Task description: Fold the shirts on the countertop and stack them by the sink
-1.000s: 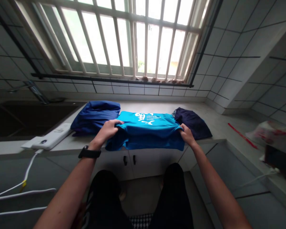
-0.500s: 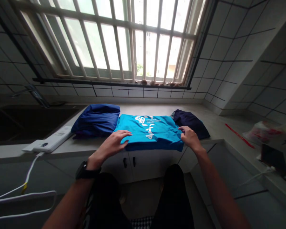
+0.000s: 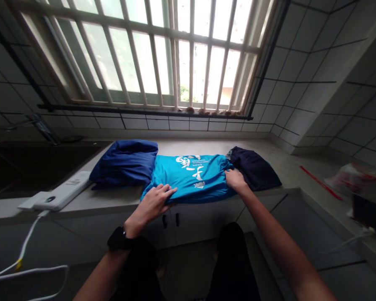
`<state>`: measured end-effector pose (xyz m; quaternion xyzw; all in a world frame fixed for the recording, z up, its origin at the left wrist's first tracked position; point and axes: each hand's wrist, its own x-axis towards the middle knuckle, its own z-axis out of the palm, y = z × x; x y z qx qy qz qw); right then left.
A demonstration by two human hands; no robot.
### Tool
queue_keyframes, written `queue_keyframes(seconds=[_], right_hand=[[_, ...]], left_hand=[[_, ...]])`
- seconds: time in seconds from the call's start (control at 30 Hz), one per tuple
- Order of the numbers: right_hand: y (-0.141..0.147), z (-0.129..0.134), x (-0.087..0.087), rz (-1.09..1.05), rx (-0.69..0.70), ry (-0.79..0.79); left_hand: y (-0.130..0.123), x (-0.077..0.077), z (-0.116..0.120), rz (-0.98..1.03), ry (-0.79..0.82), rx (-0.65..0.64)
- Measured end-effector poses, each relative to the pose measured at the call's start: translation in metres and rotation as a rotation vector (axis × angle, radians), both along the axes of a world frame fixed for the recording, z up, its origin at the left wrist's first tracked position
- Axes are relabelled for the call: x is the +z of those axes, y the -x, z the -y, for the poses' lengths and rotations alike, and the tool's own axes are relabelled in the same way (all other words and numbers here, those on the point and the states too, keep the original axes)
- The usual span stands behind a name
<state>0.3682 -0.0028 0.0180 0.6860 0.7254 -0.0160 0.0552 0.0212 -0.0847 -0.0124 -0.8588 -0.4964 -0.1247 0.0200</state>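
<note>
The left hand [image 3: 153,202] lies palm down at about 7 o'clock in the view, fingers spread and pointing toward 2 o'clock, with a black watch [image 3: 118,239] on the left wrist [image 3: 133,228]. The right hand [image 3: 235,180] sits higher, at about 4 o'clock, its fingers bunched and curled toward 10 o'clock. The bare left forearm [image 3: 100,267] and right forearm [image 3: 278,236] reach in from the lower corners.

Turquoise T-shirt [image 3: 191,177], white print [image 3: 188,162], lying flat
</note>
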Motion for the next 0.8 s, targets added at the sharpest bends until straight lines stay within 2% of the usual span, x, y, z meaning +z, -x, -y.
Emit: queue_keyframes(seconds=[0.07,0.17,0.23,0.33,0.4,0.43,0.47,0.53,0.6,0.7,0.8], right_hand=[[0.006,-0.017,0.005,0.015,0.008,0.013],[0.019,-0.048,0.009,0.011,0.014,0.046],[0.031,-0.071,0.012,-0.005,0.028,0.054],[0.051,-0.1,0.016,-0.038,0.079,0.04],[0.064,-0.109,0.019,-0.056,0.129,0.023],[0.069,-0.11,0.022,-0.066,0.144,-0.006],[0.072,-0.108,0.024,-0.077,0.149,-0.047],[0.075,-0.097,0.026,-0.107,0.14,-0.143],[0.074,-0.081,0.023,-0.146,0.113,-0.176],[0.07,-0.059,0.01,-0.166,0.053,-0.032],[0.069,-0.054,-0.006,-0.13,0.029,0.07]], left_hand=[[0.002,0.001,0.003,-0.019,-0.015,-0.025],[-0.012,-0.004,0.01,-0.024,-0.071,0.062],[-0.036,-0.008,0.016,0.003,-0.089,0.11],[-0.092,-0.007,0.026,0.061,-0.012,0.103],[-0.126,0.0,0.029,0.111,0.077,0.013],[-0.137,0.006,0.029,0.139,0.122,-0.076],[-0.142,0.011,0.026,0.176,0.137,-0.112],[-0.133,0.02,0.017,0.237,0.115,-0.074],[-0.106,0.022,0.003,0.254,0.06,0.077],[-0.061,0.007,-0.016,0.16,0.041,0.246],[-0.04,-0.016,-0.024,0.145,-0.016,0.261]])
